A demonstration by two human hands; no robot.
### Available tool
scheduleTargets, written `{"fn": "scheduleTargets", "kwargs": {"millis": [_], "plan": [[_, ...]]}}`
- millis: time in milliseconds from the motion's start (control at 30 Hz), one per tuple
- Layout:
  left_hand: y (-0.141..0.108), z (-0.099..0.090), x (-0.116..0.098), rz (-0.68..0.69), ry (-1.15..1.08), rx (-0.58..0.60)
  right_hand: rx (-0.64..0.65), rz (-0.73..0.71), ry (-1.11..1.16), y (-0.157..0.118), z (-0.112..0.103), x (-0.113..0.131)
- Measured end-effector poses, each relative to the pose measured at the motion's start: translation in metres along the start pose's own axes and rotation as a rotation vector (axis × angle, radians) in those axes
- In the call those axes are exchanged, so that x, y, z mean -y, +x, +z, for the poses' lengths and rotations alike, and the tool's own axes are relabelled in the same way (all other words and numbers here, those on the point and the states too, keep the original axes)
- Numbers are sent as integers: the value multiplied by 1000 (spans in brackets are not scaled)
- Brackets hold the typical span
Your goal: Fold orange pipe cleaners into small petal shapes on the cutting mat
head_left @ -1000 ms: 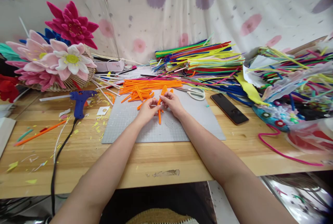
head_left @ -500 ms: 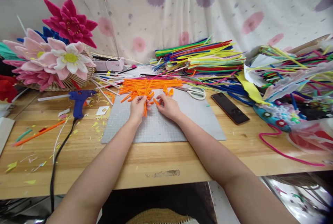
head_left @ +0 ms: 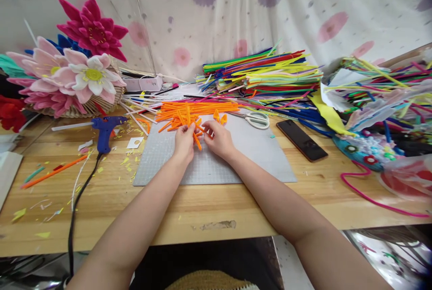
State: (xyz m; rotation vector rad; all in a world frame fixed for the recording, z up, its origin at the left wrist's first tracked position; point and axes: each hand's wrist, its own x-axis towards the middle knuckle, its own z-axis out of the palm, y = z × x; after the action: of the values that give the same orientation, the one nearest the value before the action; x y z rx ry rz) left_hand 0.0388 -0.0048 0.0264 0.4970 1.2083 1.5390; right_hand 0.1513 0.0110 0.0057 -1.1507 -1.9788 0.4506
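Note:
My left hand (head_left: 185,140) is closed on several short orange pipe cleaners (head_left: 197,141), whose ends stick out above and below the fingers. Close beside it, my right hand (head_left: 218,139) pinches an orange pipe cleaner piece (head_left: 206,132) that reaches toward the left hand's bunch. Both hands are over the grey cutting mat (head_left: 256,164). Behind them lies a pile of orange pipe cleaners (head_left: 199,109). Two small folded orange loops (head_left: 220,118) rest just beyond the right hand. Scissors with pale handles (head_left: 258,120) lie on the mat's far right corner.
A blue glue gun (head_left: 104,132) with a black cord stands at left, near felt-like flowers (head_left: 91,72). A phone (head_left: 302,140) lies right of the mat. Bundles of coloured pipe cleaners (head_left: 270,74) line the back. Yellow scraps (head_left: 125,160) litter the wooden table (head_left: 141,218).
My right hand has come closer to the left, and its orange piece now meets or overlaps the bunch. The left hand's pieces have tilted. The view has shifted slightly.

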Motion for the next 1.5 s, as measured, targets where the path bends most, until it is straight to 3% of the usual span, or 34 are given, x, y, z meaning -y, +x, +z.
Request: {"fn": "scheduleTargets", "kwargs": {"millis": [167,333,467,533,600,867,1033,1167,1300,1500], "plan": [[2,0,9,52,85,19,45,-36,26,-3,-1,7],[5,-4,13,117,194,49,3,165,409,3,2,-1],[3,-6,10,97,219,142,206,327,747,8,-2,-10],[2,-7,9,73,243,175,304,357,834,10,-7,-12],[0,-7,8,56,279,192,323,365,858,10,-11,-11],[1,-9,2,-19,245,237,125,444,858,12,-5,-15],[2,-12,-4,-140,298,317,-25,586,982,15,-2,-21],[1,-12,-6,-161,316,313,-127,606,1107,16,-4,-21],[1,-13,-10,-233,381,389,-270,632,1207,17,-10,-21],[3,-16,-12,-272,422,439,-221,615,1292,17,-18,-22]]}}
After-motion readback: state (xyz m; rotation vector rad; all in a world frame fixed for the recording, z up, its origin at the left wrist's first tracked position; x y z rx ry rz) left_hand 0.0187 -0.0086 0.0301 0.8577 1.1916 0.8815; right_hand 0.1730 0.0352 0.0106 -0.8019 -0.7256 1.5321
